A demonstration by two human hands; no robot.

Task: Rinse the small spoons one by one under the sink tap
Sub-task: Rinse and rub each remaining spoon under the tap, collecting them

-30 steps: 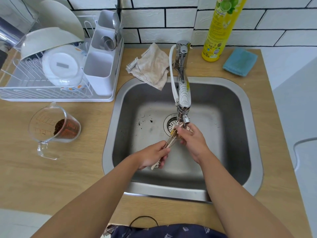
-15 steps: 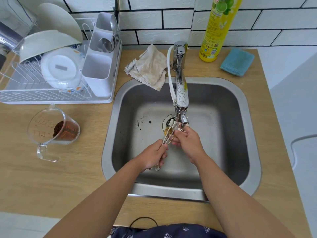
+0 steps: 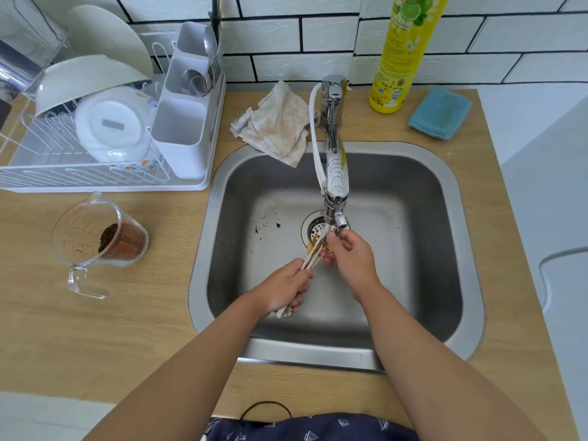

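Sink (image 3: 439,173), mid-desk: left hand (image 3: 281,289) fingers curled round a bundle of small spoons (image 3: 313,254); right hand (image 3: 350,257) pinches their bowls under the tap (image 3: 335,186). Open basin left and right of the hands.

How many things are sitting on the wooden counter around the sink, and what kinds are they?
Dish rack: 1
Measuring cup: 1
Cloths: 2, a beige rag and a blue cloth
Yellow soap bottle: 1
Total: 5
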